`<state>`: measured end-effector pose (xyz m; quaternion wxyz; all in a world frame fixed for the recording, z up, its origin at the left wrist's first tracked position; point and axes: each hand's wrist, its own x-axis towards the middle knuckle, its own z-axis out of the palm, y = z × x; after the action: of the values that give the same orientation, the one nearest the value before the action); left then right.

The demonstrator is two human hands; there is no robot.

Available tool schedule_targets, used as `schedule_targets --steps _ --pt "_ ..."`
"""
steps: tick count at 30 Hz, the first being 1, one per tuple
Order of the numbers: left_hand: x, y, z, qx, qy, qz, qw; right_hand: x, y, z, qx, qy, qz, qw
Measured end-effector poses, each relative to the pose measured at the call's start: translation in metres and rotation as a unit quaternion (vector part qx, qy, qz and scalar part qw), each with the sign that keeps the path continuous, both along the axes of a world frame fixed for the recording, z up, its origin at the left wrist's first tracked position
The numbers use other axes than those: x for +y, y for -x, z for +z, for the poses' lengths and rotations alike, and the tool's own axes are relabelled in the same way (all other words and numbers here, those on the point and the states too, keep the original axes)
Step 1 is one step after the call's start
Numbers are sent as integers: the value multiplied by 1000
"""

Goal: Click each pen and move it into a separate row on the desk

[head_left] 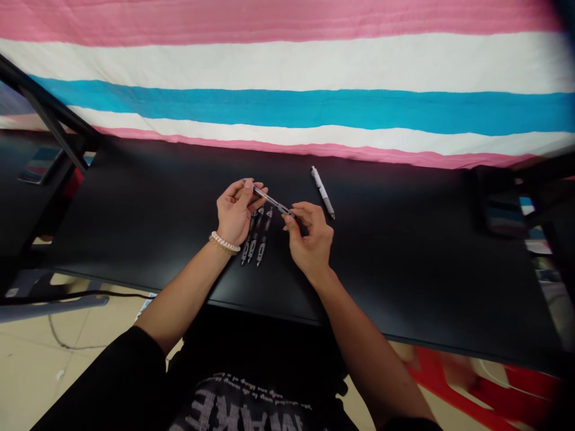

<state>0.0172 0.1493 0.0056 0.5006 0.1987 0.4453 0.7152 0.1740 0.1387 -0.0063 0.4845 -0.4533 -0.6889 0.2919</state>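
Both hands hold one pen (271,200) above a black table (404,269). My left hand (234,212), with a bead bracelet on the wrist, pinches the pen's far-left end. My right hand (309,239) pinches its near-right end with closed fingers. Under the hands, three dark pens (257,239) lie side by side on the table. A lone pen with a white barrel (322,191) lies to the right of my hands, apart from the others.
A pink, white and blue striped cloth (287,90) hangs behind the table. A black frame bar (45,108) crosses at the far left. A red plastic chair (471,377) stands below the table's right side. A cable (67,296) runs over the floor at left.
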Motion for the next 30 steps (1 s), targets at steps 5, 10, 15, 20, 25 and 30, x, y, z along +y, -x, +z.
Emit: schedule_targets --steps 5,10,15,20,25,30 --pt "-2 1 11 -48 -1 -60 997 -1 2 -1 -40 -22 27 999" --pt "-6 0 28 -126 24 -61 990 -9 10 -6 -77 -64 96 990" --pt "-9 6 30 -175 28 -55 983 -13 14 -12 -105 -99 146 979" --pt "-9 8 30 -157 28 -59 986 -13 14 -14 -97 -92 137 982" --pt "-5 2 25 -64 11 -114 991 -6 11 -13 -102 -101 75 987" --pt "-2 2 3 162 -38 -47 985 14 -12 -9 -143 -98 -62 983"
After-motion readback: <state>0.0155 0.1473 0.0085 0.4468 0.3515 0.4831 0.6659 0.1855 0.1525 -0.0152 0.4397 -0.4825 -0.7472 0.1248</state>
